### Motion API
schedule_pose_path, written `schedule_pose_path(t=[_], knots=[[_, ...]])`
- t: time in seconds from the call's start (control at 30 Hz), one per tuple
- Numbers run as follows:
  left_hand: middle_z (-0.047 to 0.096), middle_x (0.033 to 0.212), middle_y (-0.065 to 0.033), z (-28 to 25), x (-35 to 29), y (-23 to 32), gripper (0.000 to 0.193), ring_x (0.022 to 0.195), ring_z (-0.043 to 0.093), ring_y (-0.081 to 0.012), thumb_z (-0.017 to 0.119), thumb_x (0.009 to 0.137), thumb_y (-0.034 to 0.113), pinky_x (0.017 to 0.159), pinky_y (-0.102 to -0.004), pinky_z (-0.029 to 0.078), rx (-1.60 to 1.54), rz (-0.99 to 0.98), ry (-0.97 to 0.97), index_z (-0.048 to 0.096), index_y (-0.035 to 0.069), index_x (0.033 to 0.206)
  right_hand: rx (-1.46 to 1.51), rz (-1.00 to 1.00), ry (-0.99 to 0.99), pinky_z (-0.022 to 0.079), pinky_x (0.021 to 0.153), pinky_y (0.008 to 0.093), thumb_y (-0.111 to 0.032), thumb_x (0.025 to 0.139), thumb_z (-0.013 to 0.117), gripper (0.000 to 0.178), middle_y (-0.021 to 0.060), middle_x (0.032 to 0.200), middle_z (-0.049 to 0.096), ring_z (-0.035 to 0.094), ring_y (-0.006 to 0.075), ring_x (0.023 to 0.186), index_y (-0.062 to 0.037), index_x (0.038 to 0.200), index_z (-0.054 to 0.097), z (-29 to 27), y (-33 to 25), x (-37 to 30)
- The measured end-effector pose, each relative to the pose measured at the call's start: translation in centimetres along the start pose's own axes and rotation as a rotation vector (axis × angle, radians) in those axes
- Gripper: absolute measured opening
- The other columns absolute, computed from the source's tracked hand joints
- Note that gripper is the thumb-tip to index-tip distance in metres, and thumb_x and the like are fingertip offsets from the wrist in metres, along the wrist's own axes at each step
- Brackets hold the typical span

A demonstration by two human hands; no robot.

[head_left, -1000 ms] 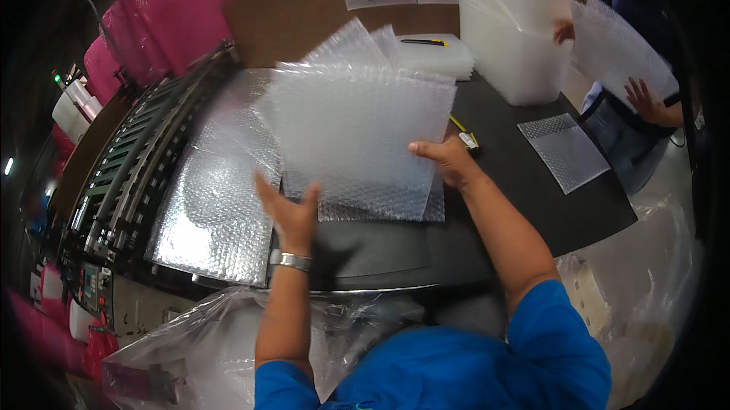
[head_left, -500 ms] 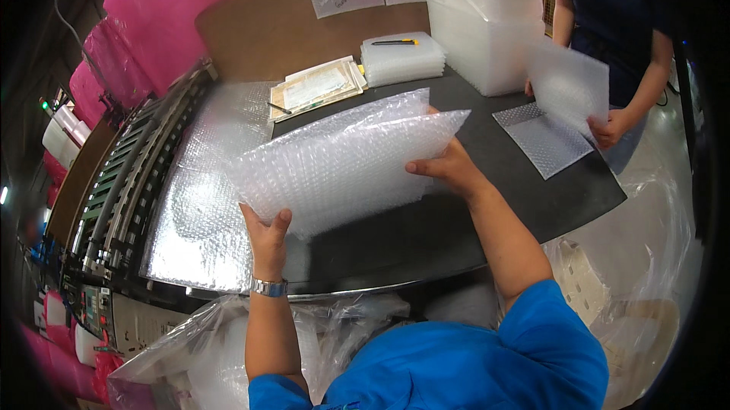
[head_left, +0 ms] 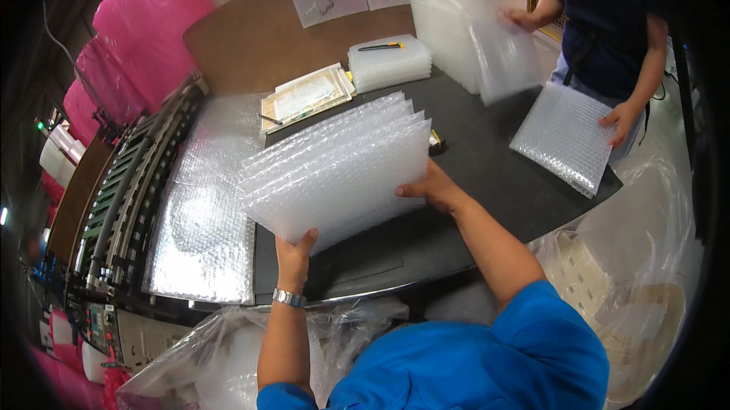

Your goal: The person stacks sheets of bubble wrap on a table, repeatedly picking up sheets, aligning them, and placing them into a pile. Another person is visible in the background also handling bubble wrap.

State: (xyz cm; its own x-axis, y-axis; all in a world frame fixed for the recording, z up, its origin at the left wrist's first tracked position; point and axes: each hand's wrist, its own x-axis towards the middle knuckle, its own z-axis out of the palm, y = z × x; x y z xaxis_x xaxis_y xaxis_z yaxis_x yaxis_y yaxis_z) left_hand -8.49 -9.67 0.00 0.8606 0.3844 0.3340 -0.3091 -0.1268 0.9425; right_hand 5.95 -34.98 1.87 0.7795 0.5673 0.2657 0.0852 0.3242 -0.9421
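Note:
Several bubble wrap bags (head_left: 342,182) stand on their long edges in a tilted bundle, raised over the black tabletop, their upper edges stepped apart. My left hand (head_left: 295,254) is closed on the lower left corner, thumb in front and fingers hidden behind. At the right end my right hand (head_left: 433,188) grips the same bundle, its thumb pressed on the front face. Behind this hand a small black and yellow object (head_left: 435,141) partly shows; I cannot make out its kind. On the left lies a large shiny sheet of bubble wrap (head_left: 205,243).
A stack of bubble wrap bags (head_left: 391,68) bears a yellow and black utility knife (head_left: 382,46). Papers and a pen lie beside it. At right, a co-worker (head_left: 601,37) holds a bubble wrap bag (head_left: 566,136) and touches the tall wrapped stack (head_left: 445,37). A roller machine (head_left: 122,189) borders the left.
The bundle's layers have come into line, with several stepped edges now showing. The co-worker's one hand has moved to the tall stack's plastic; the other holds a bag lower down.

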Motion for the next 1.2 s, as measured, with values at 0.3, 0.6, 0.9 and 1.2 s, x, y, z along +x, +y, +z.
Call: schedule_pose_path(t=[0.3,0.6,0.9,1.2], knots=[[0.013,0.140,-0.0210,-2.1,-0.5,5.9,0.110,0.129,0.014,-0.0312,0.078,0.063,0.032,0.105,-0.0395,0.013,0.662,0.550,0.396,0.003,0.000,0.137,-0.770,-0.228,-0.119,0.039,0.087,0.0354,-0.011,0.063,0.073,0.054,0.0102,0.101,0.056,0.052,0.0234,0.099,-0.0075,0.110,0.047,2.8,-9.5,1.3],[0.050,0.110,-0.0122,-1.7,-0.7,7.3,0.059,0.094,0.051,-0.0185,0.071,0.073,0.012,0.081,-0.0289,0.042,0.093,0.263,0.089,0.037,-0.003,0.118,-1.407,-0.832,-0.238,0.035,0.090,0.0416,-0.027,0.058,0.076,0.067,0.0133,0.109,0.054,0.046,0.0321,0.107,-0.0102,0.116,0.045,10.0,-18.4,3.1],[0.051,0.105,-0.0128,-2.0,-1.9,0.1,0.058,0.095,0.050,-0.0212,0.071,0.072,0.017,0.083,-0.0321,0.040,0.322,0.192,0.039,0.038,-0.002,0.116,-0.187,-0.036,-0.168,0.019,0.104,0.0348,-0.027,0.056,0.081,0.100,0.0082,0.135,0.031,0.025,0.0217,0.127,-0.0069,0.135,0.024,2.3,0.7,4.9],[0.049,0.103,-0.0206,-3.4,-1.8,1.7,0.056,0.093,0.051,-0.0305,0.067,0.075,0.017,0.081,-0.0376,0.041,0.752,0.383,0.680,0.035,-0.008,0.113,-0.465,-0.028,-0.010,0.031,0.098,0.0372,-0.034,0.069,0.072,0.077,0.0152,0.127,0.038,0.033,0.0274,0.122,-0.0089,0.130,0.032,2.1,3.9,5.8]])
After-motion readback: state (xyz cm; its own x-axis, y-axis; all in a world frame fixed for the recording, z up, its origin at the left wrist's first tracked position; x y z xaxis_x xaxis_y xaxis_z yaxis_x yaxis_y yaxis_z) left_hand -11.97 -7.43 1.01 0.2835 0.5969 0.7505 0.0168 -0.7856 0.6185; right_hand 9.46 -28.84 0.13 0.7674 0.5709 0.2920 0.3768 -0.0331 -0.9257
